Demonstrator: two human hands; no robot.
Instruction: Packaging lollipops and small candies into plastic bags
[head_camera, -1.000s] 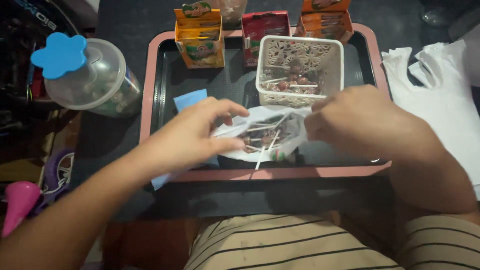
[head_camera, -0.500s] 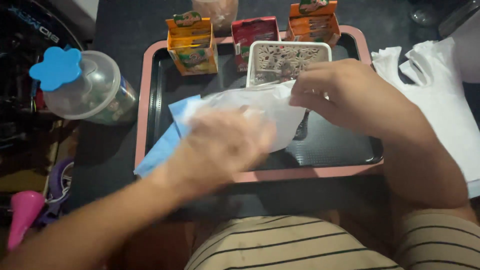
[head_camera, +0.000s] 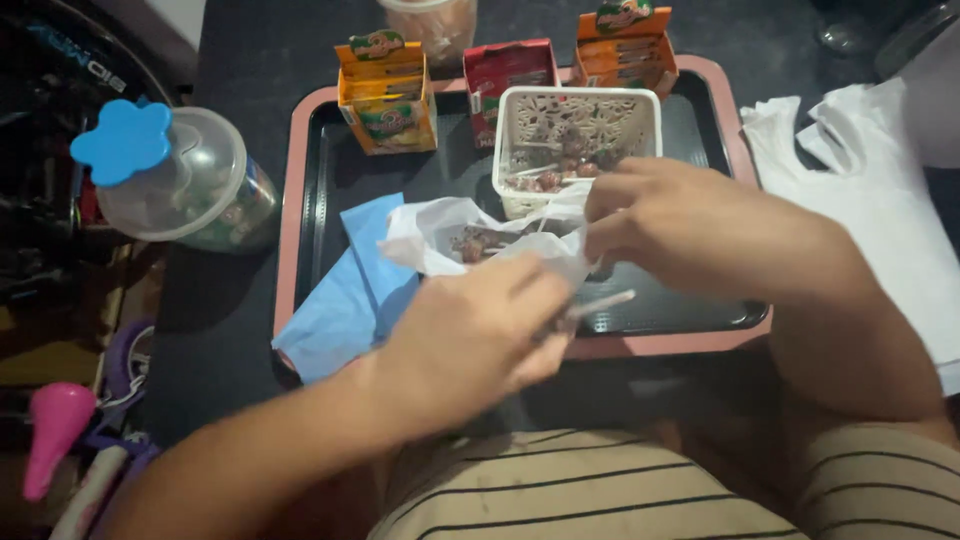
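From the head camera, the person's left hand (head_camera: 470, 335) comes in low with its fingers curled shut around the near edge of a small white plastic bag (head_camera: 470, 240), and a thin white stick (head_camera: 598, 303) pokes out just beyond those fingers toward the right. The right hand (head_camera: 690, 225) pinches the bag's far-right lip, fingers closed on the film, so the mouth stands open between the two hands. Inside the bag, dark stick candies (head_camera: 472, 243) show; how many I cannot tell.

The bag hangs just above the pink-rimmed tray (head_camera: 290, 230) on the dark table (head_camera: 240, 60). Its long axis runs left to right between the hands, mouth facing up and away from the person. The loose stick lies nearly level, tip pointing right.

To handle this well, I would judge both grips should stay taut on the rim so the mouth does not sag, and the bag should stay low over the tray.

Beyond the right fingers sits a white lattice basket (head_camera: 640, 110) of candies; a blue sheet (head_camera: 350, 290) lies left of the left fingers.
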